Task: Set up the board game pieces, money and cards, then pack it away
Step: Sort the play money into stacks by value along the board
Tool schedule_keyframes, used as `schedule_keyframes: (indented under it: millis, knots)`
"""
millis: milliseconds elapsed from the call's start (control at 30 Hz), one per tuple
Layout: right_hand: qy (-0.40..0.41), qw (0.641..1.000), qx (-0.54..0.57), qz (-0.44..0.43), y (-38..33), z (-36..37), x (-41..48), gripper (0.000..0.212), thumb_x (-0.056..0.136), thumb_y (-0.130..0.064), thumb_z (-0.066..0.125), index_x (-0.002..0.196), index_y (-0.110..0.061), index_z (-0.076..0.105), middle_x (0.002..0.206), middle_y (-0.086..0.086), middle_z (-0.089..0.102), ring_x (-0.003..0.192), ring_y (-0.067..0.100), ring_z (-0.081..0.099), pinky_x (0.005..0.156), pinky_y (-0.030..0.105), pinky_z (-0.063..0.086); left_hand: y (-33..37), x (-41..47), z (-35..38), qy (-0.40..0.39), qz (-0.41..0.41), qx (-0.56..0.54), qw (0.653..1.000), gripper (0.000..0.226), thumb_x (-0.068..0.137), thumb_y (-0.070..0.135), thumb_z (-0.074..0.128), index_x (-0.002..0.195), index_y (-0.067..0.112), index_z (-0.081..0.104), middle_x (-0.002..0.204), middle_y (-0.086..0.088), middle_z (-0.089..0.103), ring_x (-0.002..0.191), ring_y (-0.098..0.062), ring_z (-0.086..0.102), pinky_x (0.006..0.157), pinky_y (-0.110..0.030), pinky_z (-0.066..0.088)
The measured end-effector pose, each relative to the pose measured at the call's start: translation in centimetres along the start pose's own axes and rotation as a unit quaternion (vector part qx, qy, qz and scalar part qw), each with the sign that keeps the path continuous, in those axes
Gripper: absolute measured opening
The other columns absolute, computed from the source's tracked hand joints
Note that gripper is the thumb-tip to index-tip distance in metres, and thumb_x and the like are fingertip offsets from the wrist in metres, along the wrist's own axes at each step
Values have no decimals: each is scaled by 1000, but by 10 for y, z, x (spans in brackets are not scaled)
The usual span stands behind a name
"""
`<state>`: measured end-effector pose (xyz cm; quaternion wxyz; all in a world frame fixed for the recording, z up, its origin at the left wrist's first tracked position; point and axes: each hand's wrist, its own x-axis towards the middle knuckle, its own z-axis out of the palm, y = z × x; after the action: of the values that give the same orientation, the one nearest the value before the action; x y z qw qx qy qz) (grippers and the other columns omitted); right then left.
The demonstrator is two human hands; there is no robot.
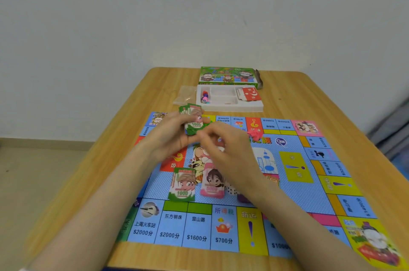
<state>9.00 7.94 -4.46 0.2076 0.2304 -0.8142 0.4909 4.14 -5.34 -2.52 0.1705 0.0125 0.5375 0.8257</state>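
**SET-UP PARTLY DONE; MONEY SORTING IN HAND**

Board: unfolded flat on table; judged done.

Green stack: laid on board at 7 o'clock of centre; face value 1000 legible.

Pink stack: just beside green stack, at its 3 o'clock.

Purple stack: further along at 3 o'clock; mostly hidden under right forearm.

Green wad: loose notes, raised over board at 11 o'clock of centre; well apart from green stack, at its 12 o'clock; not yet laid down.

Left hand: grasping green wad, fingers curled round its left side and back; wad standing out of grip toward 12 o'clock.

Right hand: at 4 o'clock of wad; fingertips bent up to wad's lower edge; pinching a note or only touching, cannot tell; blurred.

Tray: beyond board at 12 o'clock; tokens in left compartment; red cards propped at right end; neither set out yet.

Lid: at 12 o'clock of tray, just behind it.

Progress, as judgement: early to middle of set-up; board and part of money placed; remaining green notes, cards and tokens outstanding; entire packing away outstanding.
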Motion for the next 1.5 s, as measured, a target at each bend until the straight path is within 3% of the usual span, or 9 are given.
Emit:
schedule_keyframes:
  millis: [167,267,600,833,1033,1200,1300,1400,1500]
  knots:
    - [108,989,37,98,9,-8,6,5,90,-16,57,88,-20,58,85,-6,57,73,15,56,64,24,45,-1,-6,1,-67,-11,78,995,31,76,11,62,106,6,62,91,-9,74,78,-23,72,62,-27,60]
    - [117,986,17,120,13,-8,7,16,89,-16,61,99,-25,54,98,-7,54,79,8,53,71,21,44,-3,-9,2,-86,-13,138,987,24,79,10,62,102,8,64,86,-10,74,74,-25,73,53,-22,57]
    - [146,981,45,119,3,-13,7,21,85,-9,65,79,-25,54,64,-7,50,63,6,48,59,19,40,-4,-9,3,-81,2,167,983,22,73,10,66,95,10,67,76,-7,74,61,-20,71,48,-23,56]
    - [166,979,54,107,3,-13,6,21,92,-4,54,80,-20,48,73,-8,52,68,0,48,61,11,38,-3,-10,4,-81,2,153,985,22,75,12,64,97,9,65,76,-9,74,62,-21,71,48,-22,56]
    - [232,961,130,77,-1,-19,8,19,95,-7,51,86,-22,44,78,1,53,70,9,51,62,20,41,-4,-4,0,-4,17,106,994,12,81,7,63,93,9,64,78,-7,74,63,-20,72,48,-20,55]
    - [29,993,109,30,-4,-11,4,17,85,-8,59,81,-24,60,79,1,66,72,6,58,65,15,41,-6,3,-7,60,57,102,991,11,76,11,67,87,11,66,72,-2,73,62,-13,68,56,-26,56]
    - [-119,990,65,38,-1,-2,0,7,81,-8,69,79,-15,70,79,-2,67,77,8,58,74,25,47,-5,3,-8,59,61,88,992,5,82,6,65,86,9,67,76,-5,74,65,-16,69,60,-27,57]
    - [-220,975,1,17,3,6,-3,4,79,-15,73,77,-11,73,70,-10,62,75,1,51,74,14,38,-5,0,-5,50,52,86,994,8,87,6,61,92,9,66,79,-5,75,64,-18,71,53,-22,56]
    - [-261,962,-81,-13,7,12,-5,4,83,-21,70,81,-17,72,70,-6,65,84,10,48,84,31,33,-4,-1,-4,42,45,92,994,12,88,8,61,98,11,65,82,-4,75,66,-18,72,52,-20,57]
